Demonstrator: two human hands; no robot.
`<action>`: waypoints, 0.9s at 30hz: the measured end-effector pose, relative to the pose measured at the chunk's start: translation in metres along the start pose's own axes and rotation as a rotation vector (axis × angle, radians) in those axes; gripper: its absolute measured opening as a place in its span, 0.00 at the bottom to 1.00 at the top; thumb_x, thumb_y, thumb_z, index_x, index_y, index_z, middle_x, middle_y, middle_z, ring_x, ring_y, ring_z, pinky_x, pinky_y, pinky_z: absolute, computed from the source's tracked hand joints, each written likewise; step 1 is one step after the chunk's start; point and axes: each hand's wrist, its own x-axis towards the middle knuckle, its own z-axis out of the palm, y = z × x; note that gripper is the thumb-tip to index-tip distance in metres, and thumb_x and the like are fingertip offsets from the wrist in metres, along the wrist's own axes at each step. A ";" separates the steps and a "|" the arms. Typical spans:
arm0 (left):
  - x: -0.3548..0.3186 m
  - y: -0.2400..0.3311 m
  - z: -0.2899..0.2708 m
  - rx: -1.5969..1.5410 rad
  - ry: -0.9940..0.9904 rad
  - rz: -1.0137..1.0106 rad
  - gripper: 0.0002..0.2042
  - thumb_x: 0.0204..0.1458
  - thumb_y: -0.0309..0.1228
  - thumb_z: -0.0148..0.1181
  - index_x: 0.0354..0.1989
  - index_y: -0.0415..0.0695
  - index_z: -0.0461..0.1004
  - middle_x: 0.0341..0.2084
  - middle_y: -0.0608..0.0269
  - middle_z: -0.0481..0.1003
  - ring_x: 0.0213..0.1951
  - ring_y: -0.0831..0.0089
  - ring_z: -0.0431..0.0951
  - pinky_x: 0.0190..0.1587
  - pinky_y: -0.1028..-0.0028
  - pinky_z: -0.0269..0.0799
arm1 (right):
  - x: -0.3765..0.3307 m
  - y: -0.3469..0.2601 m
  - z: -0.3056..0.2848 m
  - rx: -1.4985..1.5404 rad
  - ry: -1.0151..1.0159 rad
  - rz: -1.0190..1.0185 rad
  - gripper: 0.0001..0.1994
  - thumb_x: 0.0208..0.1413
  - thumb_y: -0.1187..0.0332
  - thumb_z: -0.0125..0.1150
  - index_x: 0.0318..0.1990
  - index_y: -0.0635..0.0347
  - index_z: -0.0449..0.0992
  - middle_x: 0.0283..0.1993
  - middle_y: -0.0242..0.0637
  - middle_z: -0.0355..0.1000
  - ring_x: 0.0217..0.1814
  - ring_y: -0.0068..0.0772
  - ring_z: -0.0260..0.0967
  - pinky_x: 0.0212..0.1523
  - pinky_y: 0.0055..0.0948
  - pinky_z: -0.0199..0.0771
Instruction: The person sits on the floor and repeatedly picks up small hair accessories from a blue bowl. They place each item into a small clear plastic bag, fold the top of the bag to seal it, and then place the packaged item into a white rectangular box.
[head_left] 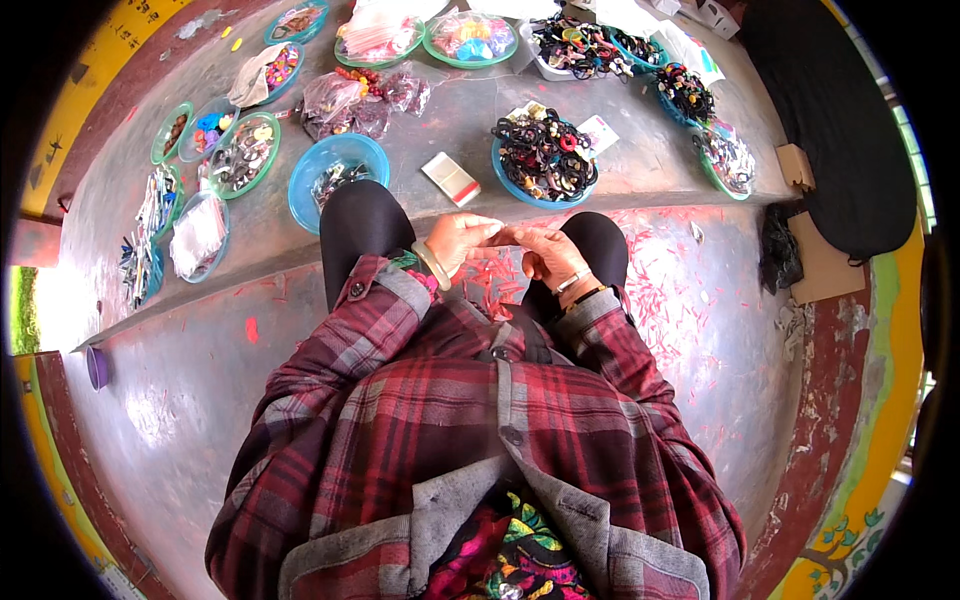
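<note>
My two hands meet above my lap, between my knees. The left hand, with a pale bangle at its wrist, is closed with its fingertips pinched together. Facing it, the right hand is closed too, its fingertips nearly touching the left's. Whatever lies between them is too small to make out. Just beyond on the ledge lies a flat white box with a red edge. To its right, a pile of dark hair ties fills a blue basin. On the left, a blue bowl holds small shiny pieces.
Several bowls of small coloured pieces crowd the ledge at left and back. Plastic bags of dark red beads sit among them. Red scraps litter the floor below. A cardboard piece and black bag lie at right.
</note>
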 end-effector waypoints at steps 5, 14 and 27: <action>0.000 0.002 -0.001 0.024 -0.018 -0.025 0.15 0.52 0.30 0.50 0.45 0.33 0.66 0.39 0.55 0.71 0.41 0.69 0.72 0.35 0.75 0.73 | -0.002 0.000 -0.001 -0.058 0.004 -0.003 0.11 0.49 0.67 0.55 0.38 0.62 0.75 0.33 0.37 0.74 0.12 0.17 0.59 0.11 0.15 0.52; 0.003 -0.001 -0.011 -0.010 -0.019 -0.019 0.15 0.52 0.32 0.51 0.45 0.35 0.66 0.38 0.57 0.72 0.40 0.73 0.73 0.34 0.79 0.72 | -0.001 -0.003 -0.003 0.019 0.012 -0.004 0.14 0.52 0.64 0.53 0.42 0.63 0.72 0.39 0.40 0.72 0.14 0.18 0.60 0.13 0.14 0.55; 0.000 0.002 -0.002 -0.022 0.024 -0.002 0.15 0.52 0.33 0.50 0.44 0.37 0.67 0.38 0.60 0.72 0.40 0.74 0.73 0.29 0.83 0.70 | -0.003 -0.005 0.000 0.030 -0.065 -0.014 0.15 0.53 0.63 0.51 0.45 0.62 0.70 0.41 0.40 0.72 0.21 0.19 0.65 0.18 0.14 0.60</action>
